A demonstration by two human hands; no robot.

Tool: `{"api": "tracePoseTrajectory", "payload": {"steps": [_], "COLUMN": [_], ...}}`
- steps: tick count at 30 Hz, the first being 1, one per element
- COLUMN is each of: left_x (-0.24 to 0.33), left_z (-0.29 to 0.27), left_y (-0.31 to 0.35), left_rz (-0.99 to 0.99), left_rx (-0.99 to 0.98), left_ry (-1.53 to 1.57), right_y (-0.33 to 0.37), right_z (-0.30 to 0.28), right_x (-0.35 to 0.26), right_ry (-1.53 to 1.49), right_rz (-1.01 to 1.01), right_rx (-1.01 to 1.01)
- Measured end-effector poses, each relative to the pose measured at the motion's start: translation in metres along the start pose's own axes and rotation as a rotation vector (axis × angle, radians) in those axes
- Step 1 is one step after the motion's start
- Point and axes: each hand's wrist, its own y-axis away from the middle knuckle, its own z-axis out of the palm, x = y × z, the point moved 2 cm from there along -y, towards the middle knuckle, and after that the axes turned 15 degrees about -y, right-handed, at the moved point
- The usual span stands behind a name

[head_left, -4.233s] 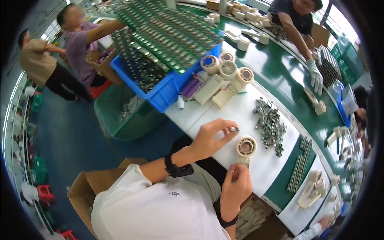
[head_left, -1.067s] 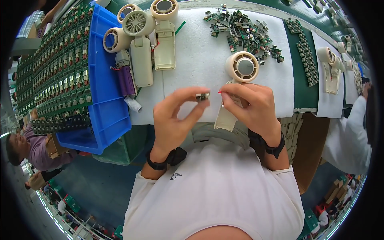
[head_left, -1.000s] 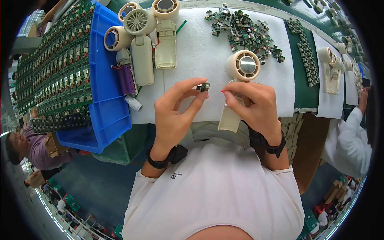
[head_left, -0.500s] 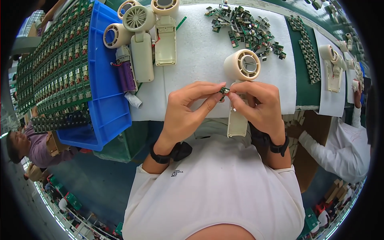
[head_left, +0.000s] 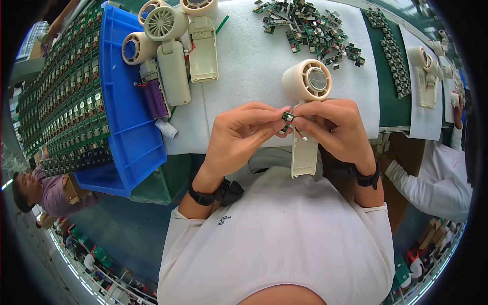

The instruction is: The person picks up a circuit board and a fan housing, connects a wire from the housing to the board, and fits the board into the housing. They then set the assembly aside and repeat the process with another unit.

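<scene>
Thumb and fingers of my left hand (head_left: 235, 131) pinch a small green circuit board (head_left: 287, 117) above the table's front edge. Facing it, my right hand (head_left: 339, 127) has its thumb and forefinger closed at the board's right side; what lies between those fingertips is too small to make out. Just under my hands is a cream handheld fan (head_left: 297, 81) with a round head. Its open handle shell (head_left: 303, 157) reaches over the edge toward me. A thin red and dark wire with a white connector (head_left: 304, 138) hangs below my right fingers.
Loose circuit boards (head_left: 317, 30) lie piled on the white mat (head_left: 244, 61). Several fan parts (head_left: 173, 66) and a purple battery (head_left: 154, 99) stand at left, beside a blue bin (head_left: 134, 137) bearing board panels (head_left: 66, 86). A co-worker's sleeve (head_left: 422, 175) shows at right.
The board has turned slightly between my fingertips. The wire's white connector now dangles lower and farther right. My right hand has shifted slightly; the whole view has moved a little.
</scene>
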Motion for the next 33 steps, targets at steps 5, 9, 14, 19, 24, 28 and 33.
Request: {"api": "tracePoseTrajectory", "payload": {"steps": [5,9,14,19,24,28,33], "left_x": [0.002,0.001,-0.002,-0.001,-0.001,0.001,0.000], "left_z": [0.000,0.001,0.003,0.008,0.009,0.008,0.007], "left_y": [-0.001,0.000,0.001,0.000,0.000,0.000,0.000], "left_rz": [-0.003,-0.011,0.064,0.062,0.014,0.014,-0.015], "left_rx": [-0.022,-0.004,0.081,0.179,0.207,0.176,0.160], "left_ry": [0.010,0.025,-0.078,-0.124,-0.075,-0.163,-0.141], "right_y": [0.001,0.000,0.000,0.003,0.015,0.015,0.011], "right_z": [0.001,0.003,0.006,0.019,0.022,0.027,0.027], "right_x": [0.002,0.001,0.001,-0.001,-0.013,-0.011,-0.009], "right_ry": [-0.040,-0.013,0.085,0.058,0.161,0.153,0.213], "right_rz": [0.021,0.012,0.009,0.018,-0.005,-0.118,-0.102], "right_rx": [0.009,0.028,0.071,0.200,0.280,0.240,0.163]}}
